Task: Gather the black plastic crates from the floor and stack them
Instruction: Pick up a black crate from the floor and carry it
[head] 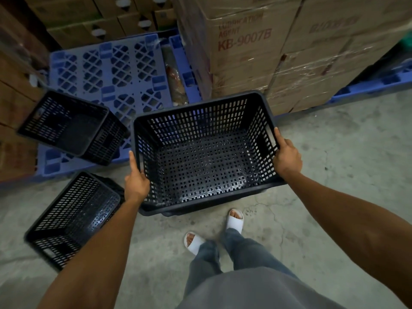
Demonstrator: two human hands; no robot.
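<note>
I hold a black perforated plastic crate (205,159) in front of me, above the concrete floor, its open top facing up and nothing inside. My left hand (136,181) grips its left rim and my right hand (286,156) grips its right rim by the handle slot. A second black crate (71,128) lies tipped on the blue pallet to the left. A third black crate (73,217) rests tilted on the floor at the lower left, partly behind my left forearm.
A blue plastic pallet (120,70) lies ahead on the left. Shrink-wrapped cardboard boxes (278,52) stand on another blue pallet to the right; more boxes line the back and left. My feet in white sandals (234,219) stand on the cracked concrete floor (334,175).
</note>
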